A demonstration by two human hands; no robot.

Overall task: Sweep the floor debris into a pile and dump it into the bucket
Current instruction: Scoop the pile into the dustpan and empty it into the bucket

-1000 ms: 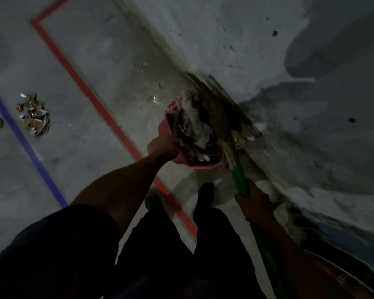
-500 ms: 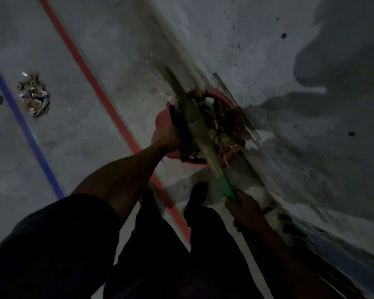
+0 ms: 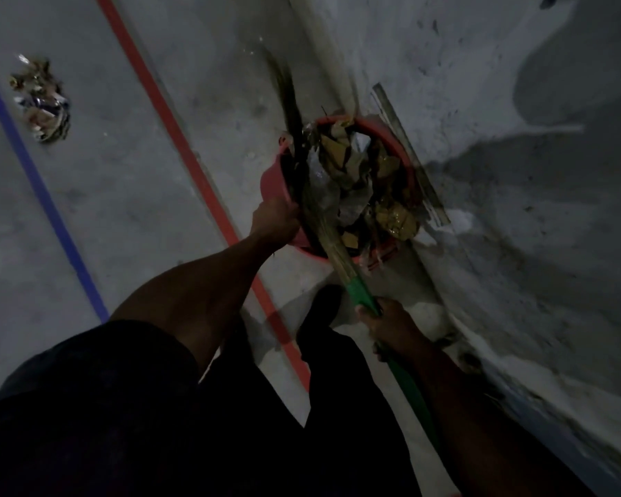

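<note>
**K:** Concrete floor (image 3: 130,195), dim light. Far left: small debris pile (image 3: 42,102) lies unswept, just left of the blue tape line (image 3: 40,195). Red tape line (image 3: 180,145) runs further right.

**M:** Hands?

**K:** Left hand (image 3: 275,220) is clenched around the near-left rim of the red bucket (image 3: 271,181). Fingers curl over the lip. Bucket is tipped, mouth toward the camera, sitting by the base of the wall (image 3: 481,102).

**M:** Contents?

**K:** Bucket debris (image 3: 352,174) nearly fills it: paper scraps, plastic wrap, brownish bits. Some sticks out past the low rim.

**M:** Broom?

**K:** Broom (image 3: 323,224) crosses the left side of the bucket mouth. Bristle tips blur above the rim, so it's moving. Right hand (image 3: 391,324) is wrapped tight round the green handle, just below the bristle binding. A thin metal strip (image 3: 409,152) leans on the wall right behind the bucket.

**M:** Step?

**K:** My read: the dump step for this batch. Broom looks to be raking or tamping debris into the tipped bucket. Can't tell whether any loose bits remain on the floor under the rim.

**M:** Next?

**K:** Probably stand the bucket upright without spilling the overhang, lift the broom clear, then go left across both tape lines for the remaining pile. Bucket is close to full, so packing it down first seems sensible.
</note>
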